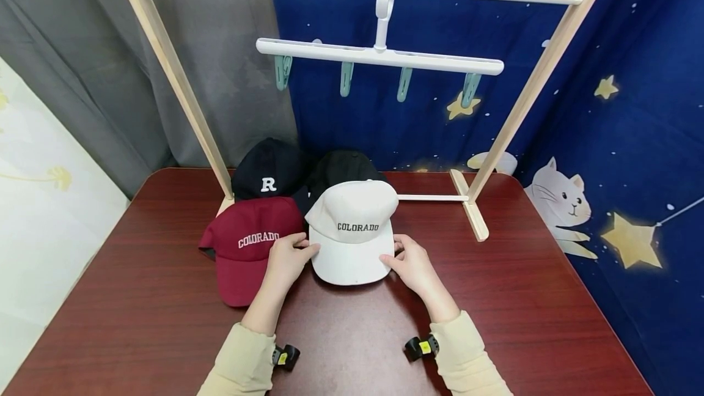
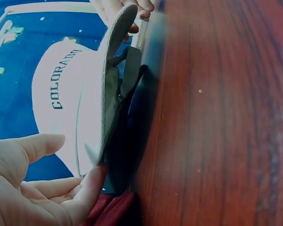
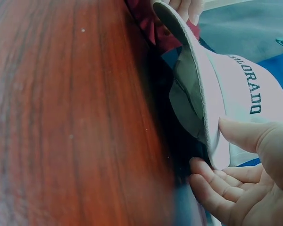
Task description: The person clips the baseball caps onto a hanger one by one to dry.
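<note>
A white baseball cap [image 1: 352, 261] with COLORADO lettering faces me at the middle of the table. At the brim's left side is my left hand [image 1: 287, 260], thumb on the upper side and fingers at the edge. The brim's right side is held by my right hand [image 1: 412, 264], its thumb [image 3: 243, 133] on top and its fingers curled below. Both wrist views show the brim tilted up with the cap's underside and strap visible. Beside my left hand lies a maroon COLORADO cap [image 1: 242, 277].
Behind sit a navy cap [image 1: 269, 167] with an R and a black cap [image 1: 346, 167], partly covered. A wooden rack [image 1: 528, 96] spans the table [image 1: 352, 341]. From its bar hangs a white hanger [image 1: 330, 52] with several teal clips [image 1: 404, 84].
</note>
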A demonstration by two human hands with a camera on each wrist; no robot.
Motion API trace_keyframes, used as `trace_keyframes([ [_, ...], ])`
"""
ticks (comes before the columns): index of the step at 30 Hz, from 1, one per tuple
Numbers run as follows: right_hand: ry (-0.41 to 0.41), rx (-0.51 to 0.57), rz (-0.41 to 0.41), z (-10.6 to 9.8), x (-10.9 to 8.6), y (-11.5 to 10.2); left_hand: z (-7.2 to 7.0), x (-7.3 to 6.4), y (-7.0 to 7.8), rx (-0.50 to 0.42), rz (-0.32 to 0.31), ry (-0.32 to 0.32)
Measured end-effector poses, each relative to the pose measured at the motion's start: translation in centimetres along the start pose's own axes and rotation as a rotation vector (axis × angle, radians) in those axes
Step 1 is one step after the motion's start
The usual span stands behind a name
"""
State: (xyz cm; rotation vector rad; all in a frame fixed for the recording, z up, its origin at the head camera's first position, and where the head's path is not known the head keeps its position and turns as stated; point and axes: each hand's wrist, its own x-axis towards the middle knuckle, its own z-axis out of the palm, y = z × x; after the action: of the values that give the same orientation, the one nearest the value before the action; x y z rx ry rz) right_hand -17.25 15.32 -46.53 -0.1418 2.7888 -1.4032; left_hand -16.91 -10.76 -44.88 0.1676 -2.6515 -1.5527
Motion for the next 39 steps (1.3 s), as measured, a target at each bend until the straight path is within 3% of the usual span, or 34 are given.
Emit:
trace_keyframes([
  [14, 0.050, -0.001, -0.004, -0.7, -0.1, -0.6, 0.0, 0.1, 0.6, -0.088, -0.037, -0.014],
  [29, 0.065, -0.022, -0.009, -1.3, 0.1, -1.1, -0.1, 0.2, 1.0, -0.336, -0.118, -0.096],
  [39, 0.084, 0.001, 0.004, -1.6, 0.2, -1.3, -0.3, 0.5, 1.3, -0.452, -0.115, -0.163],
])
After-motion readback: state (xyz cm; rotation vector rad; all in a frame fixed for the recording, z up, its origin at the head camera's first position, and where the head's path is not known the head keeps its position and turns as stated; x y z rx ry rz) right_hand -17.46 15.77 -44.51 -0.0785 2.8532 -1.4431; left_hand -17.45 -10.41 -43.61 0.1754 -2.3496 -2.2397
